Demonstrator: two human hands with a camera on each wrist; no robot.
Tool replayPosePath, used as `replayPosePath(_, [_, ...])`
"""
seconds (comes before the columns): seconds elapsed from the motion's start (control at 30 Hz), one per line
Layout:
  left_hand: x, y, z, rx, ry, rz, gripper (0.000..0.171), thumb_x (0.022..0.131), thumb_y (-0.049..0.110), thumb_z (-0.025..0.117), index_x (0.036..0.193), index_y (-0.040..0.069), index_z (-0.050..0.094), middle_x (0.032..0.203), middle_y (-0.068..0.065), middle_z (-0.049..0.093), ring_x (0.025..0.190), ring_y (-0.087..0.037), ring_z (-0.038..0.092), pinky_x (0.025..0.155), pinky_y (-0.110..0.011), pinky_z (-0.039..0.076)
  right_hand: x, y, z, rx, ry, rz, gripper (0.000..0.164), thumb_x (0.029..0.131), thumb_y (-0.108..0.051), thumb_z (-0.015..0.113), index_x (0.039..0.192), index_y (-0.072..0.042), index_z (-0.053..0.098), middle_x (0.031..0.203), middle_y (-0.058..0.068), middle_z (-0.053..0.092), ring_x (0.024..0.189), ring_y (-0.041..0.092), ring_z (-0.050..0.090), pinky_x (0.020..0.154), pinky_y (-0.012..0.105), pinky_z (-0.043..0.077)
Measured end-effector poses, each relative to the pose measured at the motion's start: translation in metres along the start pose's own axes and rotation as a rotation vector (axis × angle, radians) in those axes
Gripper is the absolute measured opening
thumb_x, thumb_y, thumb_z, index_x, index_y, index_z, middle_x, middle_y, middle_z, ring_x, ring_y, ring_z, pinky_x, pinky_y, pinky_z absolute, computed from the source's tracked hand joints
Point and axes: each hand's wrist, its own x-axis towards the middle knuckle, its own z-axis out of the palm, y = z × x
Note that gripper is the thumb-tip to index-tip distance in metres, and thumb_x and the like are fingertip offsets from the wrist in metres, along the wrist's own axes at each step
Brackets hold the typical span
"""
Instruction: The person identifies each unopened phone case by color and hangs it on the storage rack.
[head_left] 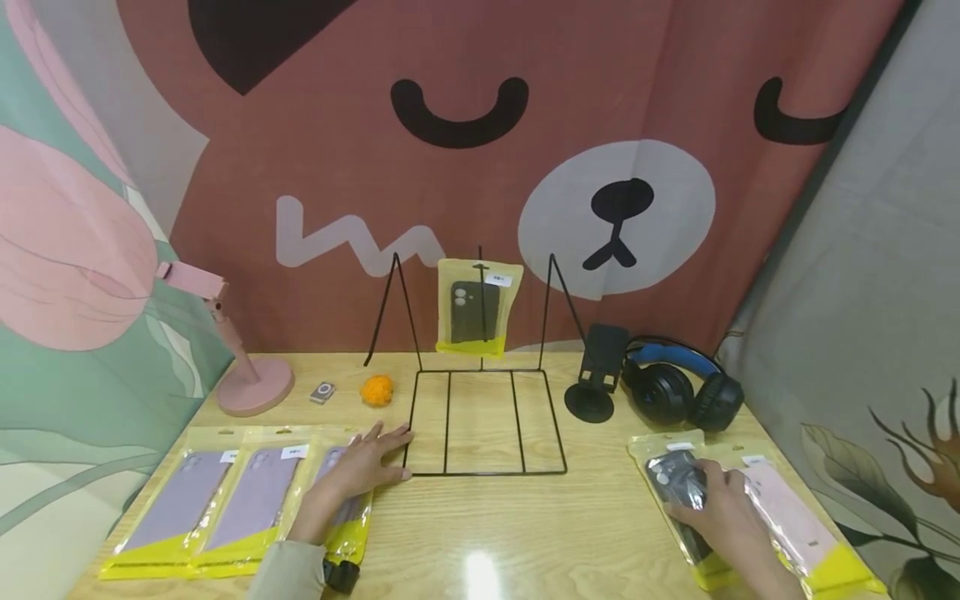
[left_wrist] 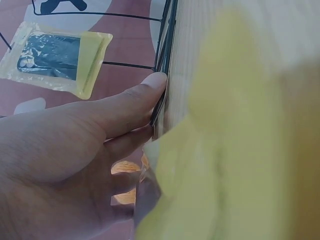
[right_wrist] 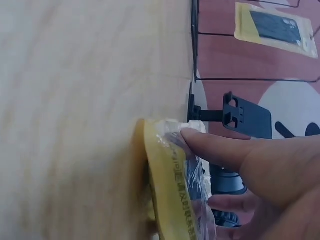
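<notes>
Steadying the rack (head_left: pixel 465 475) is best done lightly, and the black pack (head_left: pixel 671 471), right of the rack, handled by its edges. The rack's left side is touched by the left grip (head_left: pixel 363 467), fingers apart. The pack is touched by the right grip (head_left: pixel 723 508), thumb and fingers parted; whether clamped cannot be told.
</notes>
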Motion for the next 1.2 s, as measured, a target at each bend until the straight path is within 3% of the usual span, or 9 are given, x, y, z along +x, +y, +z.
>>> replayPosePath(0.2, [-0.001, -0.001, 0.000, -0.013, -0.003, -0.009, 0.062, 0.087, 0.034, 0.070, 0.140, 0.008, 0.051, 0.150, -0.012, 0.039, 0.140, -0.049, 0.016, 0.109, -0.068, 0.010, 0.008, 0.010, -0.011, 0.082, -0.086, -0.123, 0.086, 0.078, -0.036, 0.079, 0.139, 0.005, 0.034, 0.122, 0.046, 0.043, 0.103, 0.054, 0.052, 0.079, 0.059, 0.047])
replayPosePath(0.37, [0.001, 0.001, 0.000, -0.009, -0.002, -0.019, 0.062, 0.086, 0.033, 0.071, 0.139, 0.008, 0.051, 0.150, -0.012, 0.040, 0.140, -0.049, 0.017, 0.109, -0.067, 0.010, 0.010, 0.021, -0.022, 0.285, -0.143, -0.126, 0.080, 0.082, -0.010, 0.073, 0.145, 0.004, 0.026, 0.124, 0.046, 0.043, 0.103, 0.052, 0.055, 0.073, 0.046, 0.053])
replayPosePath(0.5, [0.002, 0.002, 0.000, -0.007, -0.002, -0.023, 0.062, 0.086, 0.032, 0.072, 0.139, 0.007, 0.052, 0.149, -0.013, 0.040, 0.140, -0.049, 0.018, 0.109, -0.068, 0.011, 0.009, 0.026, -0.026, 0.368, -0.196, -0.118, 0.084, 0.084, -0.014, 0.074, 0.149, 0.001, 0.022, 0.132, 0.043, 0.038, 0.106, 0.046, 0.057, 0.073, 0.038, 0.052])
replayPosePath(0.67, [0.002, 0.002, 0.000, -0.003, -0.007, -0.026, 0.062, 0.086, 0.032, 0.071, 0.139, 0.007, 0.052, 0.149, -0.013, 0.040, 0.140, -0.049, 0.018, 0.109, -0.068, 0.011, 0.001, 0.026, -0.029, 0.494, -0.348, -0.092, 0.062, 0.089, -0.022, 0.068, 0.143, -0.002, 0.044, 0.143, 0.033, 0.038, 0.113, 0.034, 0.054, 0.078, 0.032, 0.051])
replayPosePath(0.8, [0.001, 0.001, -0.001, -0.005, -0.004, -0.024, 0.061, 0.086, 0.032, 0.071, 0.139, 0.007, 0.052, 0.150, -0.013, 0.040, 0.140, -0.049, 0.018, 0.109, -0.068, 0.010, -0.009, 0.007, -0.035, 0.572, -0.443, -0.138, 0.052, 0.091, -0.028, 0.065, 0.135, -0.004, 0.055, 0.143, 0.030, 0.041, 0.124, 0.043, 0.046, 0.088, 0.041, 0.052])
replayPosePath(0.87, [0.001, 0.001, -0.001, -0.005, -0.002, -0.020, 0.061, 0.086, 0.032, 0.071, 0.139, 0.007, 0.052, 0.150, -0.013, 0.039, 0.140, -0.049, 0.018, 0.109, -0.068, 0.010, -0.016, -0.013, -0.037, 0.562, -0.408, -0.171, 0.047, 0.090, -0.031, 0.067, 0.131, -0.009, 0.060, 0.140, 0.024, 0.047, 0.127, 0.042, 0.045, 0.090, 0.044, 0.051])
replayPosePath(1.0, [0.001, 0.000, -0.001, -0.004, -0.001, -0.016, 0.061, 0.087, 0.032, 0.071, 0.140, 0.007, 0.051, 0.150, -0.012, 0.039, 0.140, -0.049, 0.018, 0.109, -0.068, 0.010, -0.029, -0.058, -0.035, 0.565, -0.222, -0.316, 0.032, 0.086, -0.026, 0.072, 0.117, -0.018, 0.071, 0.124, 0.007, 0.062, 0.115, 0.018, 0.056, 0.087, 0.033, 0.053])
replayPosePath(1.07, [0.001, 0.000, -0.001, -0.007, -0.004, -0.015, 0.061, 0.087, 0.032, 0.070, 0.140, 0.007, 0.051, 0.150, -0.012, 0.039, 0.140, -0.049, 0.017, 0.109, -0.068, 0.010, -0.034, -0.082, -0.032, 0.625, -0.127, -0.429, 0.028, 0.085, -0.019, 0.073, 0.113, -0.017, 0.073, 0.114, 0.003, 0.064, 0.104, 0.008, 0.058, 0.082, 0.025, 0.053])
replayPosePath(1.2, [0.001, 0.001, -0.001, -0.012, -0.008, -0.013, 0.062, 0.087, 0.032, 0.070, 0.140, 0.007, 0.050, 0.150, -0.012, 0.039, 0.140, -0.049, 0.016, 0.109, -0.068, 0.009, -0.042, -0.128, -0.026, 0.842, -0.039, -0.623, 0.028, 0.085, -0.001, 0.070, 0.113, -0.005, 0.071, 0.109, 0.005, 0.060, 0.099, 0.008, 0.056, 0.080, 0.022, 0.053])
